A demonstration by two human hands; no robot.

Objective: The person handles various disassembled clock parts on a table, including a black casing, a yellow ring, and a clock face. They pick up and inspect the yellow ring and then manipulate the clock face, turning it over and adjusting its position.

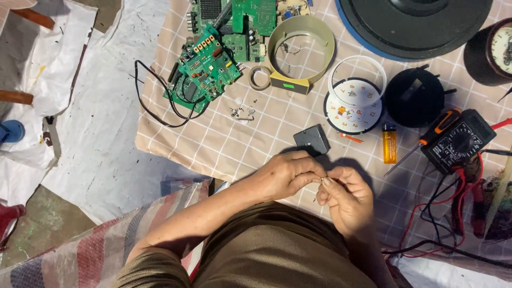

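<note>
Both hands meet near the body. The left hand [285, 173] and right hand [344, 197] pinch one tiny thin metal part [320, 180] between touching fingertips, with the small dark grey square box [311, 140] just beyond.

tiny part pinched between fingertips [321, 180] too small to tell; clock [498, 50] cut off at right edge

Two hands pinching a tiny part over a checked cloth strewn with clock and circuit pieces

The left hand [285, 173] and right hand [344, 197] meet fingertip to fingertip on something too small to identify. Just beyond lies a small grey box [311, 140]; further out, a white clock dial [353, 106], an orange lighter [390, 144], green circuit boards [208, 69] and a black multimeter [457, 141] with a screwdriver [426, 140] beside it.
</note>
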